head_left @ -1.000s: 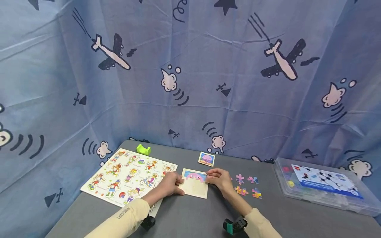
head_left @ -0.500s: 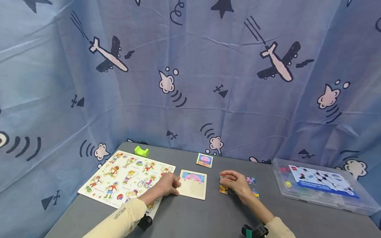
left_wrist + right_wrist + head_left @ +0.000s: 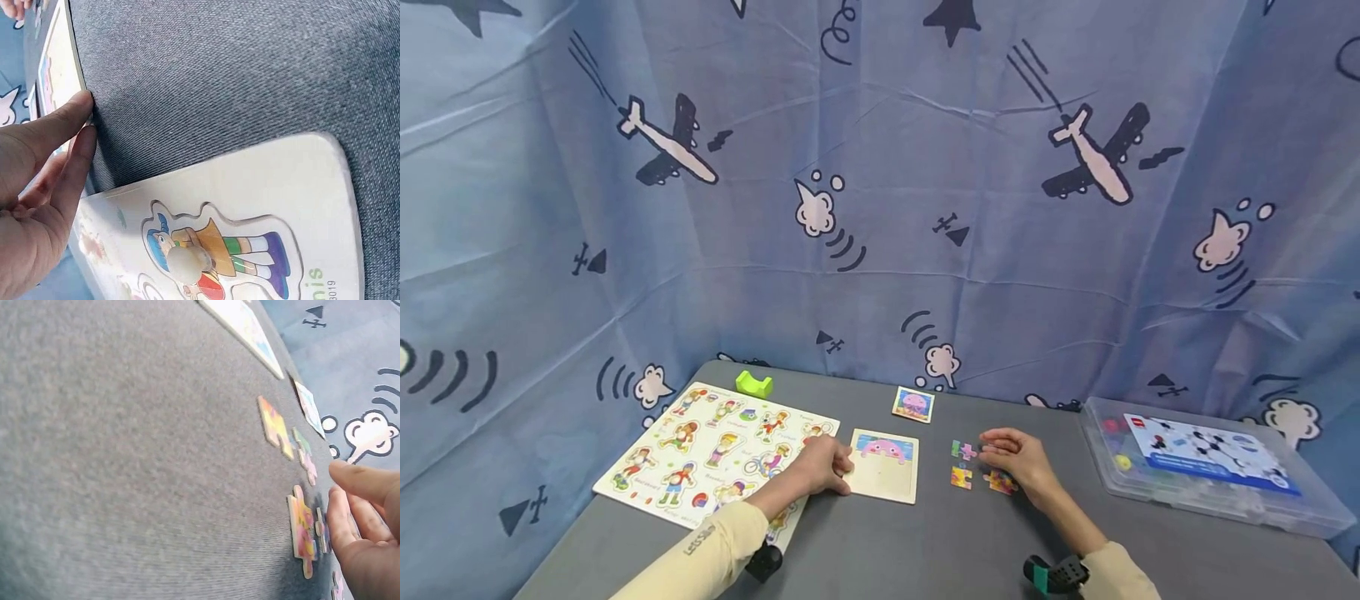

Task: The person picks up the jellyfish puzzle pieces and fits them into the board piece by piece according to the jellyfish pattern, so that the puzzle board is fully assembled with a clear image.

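Note:
A small square wooden puzzle tray lies mid-table, with a pink sea-creature picture across its upper part and bare wood below. At its left edge my left hand pinches the rim, thumb and fingertip right at the border in the left wrist view. Right of the tray lie several colourful jigsaw pieces, among them a yellow-orange piece and a green-and-pink piece. My right hand is over the right-hand pieces, its fingers loosely bent; one multicoloured jigsaw piece lies just beside the fingertips, and others are partly hidden behind the hand.
A large peg puzzle board with sports figures lies at the left, under the left forearm. Behind the tray is a small picture card. A green block stands at the back left, a clear plastic case at the right.
My right hand has left the tray's right edge and moved right to the jigsaw pieces, then slightly farther right, uncovering the pieces nearest the tray. My left hand has stayed at the tray.

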`<state>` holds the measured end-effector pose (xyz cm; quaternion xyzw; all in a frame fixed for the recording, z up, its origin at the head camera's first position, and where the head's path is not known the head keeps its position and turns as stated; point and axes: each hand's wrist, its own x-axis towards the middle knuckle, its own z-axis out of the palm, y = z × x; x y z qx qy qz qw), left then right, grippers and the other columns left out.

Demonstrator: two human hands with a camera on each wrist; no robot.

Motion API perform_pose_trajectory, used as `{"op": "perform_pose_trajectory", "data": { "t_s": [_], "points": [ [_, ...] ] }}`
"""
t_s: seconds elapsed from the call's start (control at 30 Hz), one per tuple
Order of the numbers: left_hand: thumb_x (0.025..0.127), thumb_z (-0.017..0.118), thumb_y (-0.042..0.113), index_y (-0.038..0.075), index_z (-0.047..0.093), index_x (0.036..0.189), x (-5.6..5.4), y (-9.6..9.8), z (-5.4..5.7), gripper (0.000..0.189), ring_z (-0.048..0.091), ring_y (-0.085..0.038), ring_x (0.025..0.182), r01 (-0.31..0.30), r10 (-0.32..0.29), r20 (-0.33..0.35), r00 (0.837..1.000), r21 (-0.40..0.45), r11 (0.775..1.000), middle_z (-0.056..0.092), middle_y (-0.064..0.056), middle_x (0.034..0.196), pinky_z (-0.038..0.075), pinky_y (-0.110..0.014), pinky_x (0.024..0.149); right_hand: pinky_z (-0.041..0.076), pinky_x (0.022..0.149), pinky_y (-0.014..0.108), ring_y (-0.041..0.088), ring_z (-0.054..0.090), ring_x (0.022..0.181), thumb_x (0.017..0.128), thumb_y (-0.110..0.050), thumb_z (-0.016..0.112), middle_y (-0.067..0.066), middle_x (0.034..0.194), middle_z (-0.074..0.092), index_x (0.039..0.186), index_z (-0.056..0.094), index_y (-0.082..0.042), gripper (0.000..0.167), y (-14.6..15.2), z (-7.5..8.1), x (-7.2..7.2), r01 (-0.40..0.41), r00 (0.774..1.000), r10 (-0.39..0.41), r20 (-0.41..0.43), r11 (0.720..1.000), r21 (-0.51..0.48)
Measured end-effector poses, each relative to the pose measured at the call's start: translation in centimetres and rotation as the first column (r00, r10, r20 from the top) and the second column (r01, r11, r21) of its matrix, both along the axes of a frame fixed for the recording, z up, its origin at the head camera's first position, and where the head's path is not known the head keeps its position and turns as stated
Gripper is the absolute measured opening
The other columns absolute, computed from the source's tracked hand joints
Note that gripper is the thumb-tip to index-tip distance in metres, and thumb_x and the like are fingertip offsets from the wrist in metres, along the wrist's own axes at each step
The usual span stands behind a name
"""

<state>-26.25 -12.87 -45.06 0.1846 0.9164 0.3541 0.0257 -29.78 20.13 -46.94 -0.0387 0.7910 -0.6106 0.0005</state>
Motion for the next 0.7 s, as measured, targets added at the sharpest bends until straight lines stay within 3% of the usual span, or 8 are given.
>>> {"op": "perform_pose_trajectory", "data": {
  "t_s": [0.27,0.47,0.7],
  "points": [
    [0.055,0.087,-0.004,-0.004,0.073,0.080,-0.1,0.0,0.1,0.029,0.048,-0.007,0.061,-0.010,0.009,-0.028,1.000,-0.041,0.999,0.067,-0.024,0.107,0.040,-0.020,0.056,0.052,0.070,0.022,0.026,0.066,0.087,0.073,0.011,0.074,0.023,0.098,0.067,0.102,0.063,0.012,0.032,-1.1,-0.2,-0.5,0.043,0.997,-0.028,-0.072,0.977,0.210],
    [0.055,0.087,-0.003,-0.002,0.071,0.075,-0.3,0.1,-0.1,0.025,0.049,-0.007,0.061,-0.013,0.012,-0.016,1.000,-0.039,0.999,0.067,-0.023,0.108,0.038,-0.020,0.056,0.049,0.062,0.017,0.018,0.063,0.075,0.069,0.011,0.077,0.018,0.087,0.068,0.096,0.064,0.010,0.030,-1.9,0.0,-0.7,0.052,0.994,-0.020,-0.104,0.948,0.313],
    [0.056,0.087,-0.003,-0.005,0.072,0.083,-0.2,0.0,0.0,0.030,0.049,-0.004,0.058,-0.016,0.016,-0.005,1.000,-0.024,1.000,0.067,-0.023,0.109,0.041,-0.019,0.055,0.047,0.059,0.020,0.017,0.061,0.070,0.070,0.009,0.076,0.015,0.081,0.068,0.090,0.066,0.008,0.023,-2.4,0.1,-0.8,0.054,0.988,0.011,-0.155,0.911,0.409]
  ]
}}
